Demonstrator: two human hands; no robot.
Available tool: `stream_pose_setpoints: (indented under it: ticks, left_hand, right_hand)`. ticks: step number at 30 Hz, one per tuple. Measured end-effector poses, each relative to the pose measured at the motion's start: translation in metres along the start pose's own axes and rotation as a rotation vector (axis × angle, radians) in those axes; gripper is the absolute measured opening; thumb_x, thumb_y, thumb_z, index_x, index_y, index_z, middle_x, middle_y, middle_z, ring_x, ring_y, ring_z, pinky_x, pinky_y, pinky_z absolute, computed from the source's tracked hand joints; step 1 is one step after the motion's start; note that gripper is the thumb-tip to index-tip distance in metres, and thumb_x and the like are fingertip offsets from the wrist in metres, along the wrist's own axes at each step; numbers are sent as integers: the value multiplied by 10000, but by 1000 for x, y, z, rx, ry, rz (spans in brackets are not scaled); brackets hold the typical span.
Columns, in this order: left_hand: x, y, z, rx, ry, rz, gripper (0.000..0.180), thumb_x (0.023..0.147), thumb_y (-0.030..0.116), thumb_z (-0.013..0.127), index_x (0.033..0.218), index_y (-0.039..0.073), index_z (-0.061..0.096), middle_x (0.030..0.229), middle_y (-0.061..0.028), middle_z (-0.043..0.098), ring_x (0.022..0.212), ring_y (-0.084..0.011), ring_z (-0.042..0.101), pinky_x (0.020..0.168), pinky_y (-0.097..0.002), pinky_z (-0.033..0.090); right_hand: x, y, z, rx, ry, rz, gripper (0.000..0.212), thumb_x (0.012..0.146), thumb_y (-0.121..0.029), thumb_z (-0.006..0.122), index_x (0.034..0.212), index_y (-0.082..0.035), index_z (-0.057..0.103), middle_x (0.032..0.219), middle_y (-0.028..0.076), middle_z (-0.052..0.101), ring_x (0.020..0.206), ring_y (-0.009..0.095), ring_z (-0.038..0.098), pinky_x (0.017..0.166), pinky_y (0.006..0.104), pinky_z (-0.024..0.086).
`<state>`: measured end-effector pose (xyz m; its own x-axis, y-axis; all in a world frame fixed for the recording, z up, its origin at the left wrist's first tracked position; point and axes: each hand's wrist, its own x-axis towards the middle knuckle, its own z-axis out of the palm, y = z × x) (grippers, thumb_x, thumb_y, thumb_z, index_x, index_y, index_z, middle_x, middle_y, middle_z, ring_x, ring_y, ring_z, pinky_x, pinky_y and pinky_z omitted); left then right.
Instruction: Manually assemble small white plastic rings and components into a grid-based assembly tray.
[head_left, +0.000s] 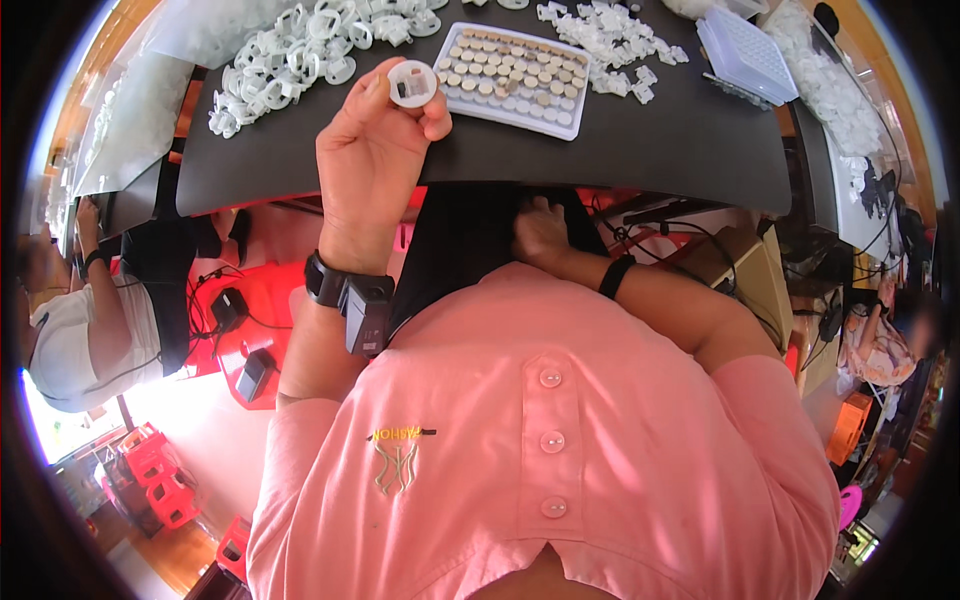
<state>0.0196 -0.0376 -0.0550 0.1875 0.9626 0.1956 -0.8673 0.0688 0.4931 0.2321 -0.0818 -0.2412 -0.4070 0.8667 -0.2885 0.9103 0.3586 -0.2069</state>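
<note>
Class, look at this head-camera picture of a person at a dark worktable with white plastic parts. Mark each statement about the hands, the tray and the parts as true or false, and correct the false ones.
1. The left hand holds a round white plastic ring in its fingertips. True.
2. The right hand rests on top of the table. False: it is down below the edge of the dark table.
3. The white tray holds rows of small tan discs. True.
4. The tray stands on the red floor. False: it lies on the table.
5. A heap of white plastic parts lies left of the tray. True.
</note>
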Motion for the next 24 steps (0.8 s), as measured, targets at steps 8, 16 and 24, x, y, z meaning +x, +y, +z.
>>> stream_pose_setpoints:
  ticks: [8,16,24]
  left_hand:
    - [0,-1,2,66,18,20,255,966,156,572,1139,-29,600,1020,-162,602,832,-272,537,703,-357,401]
    - [-5,-2,3,66,30,40,251,966,147,576,1138,-34,594,1078,-182,599,834,-254,520,706,-349,406]
    - [-4,-1,5,85,20,40,229,956,123,591,1126,-29,600,969,-150,647,823,-265,607,700,-361,438]
  right_hand:
    - [-1,0,3,0,-14,15,202,726,-183,668,838,-49,769,1104,145,664,1135,312,514,880,492,387]
    - [0,3,3,-25,-73,17,203,734,-202,673,865,-81,772,1100,116,667,1152,311,505,899,491,384]
    - [-52,24,-64,383,-6,-256,196,754,-164,727,930,-78,737,947,97,663,884,260,631,769,398,489]
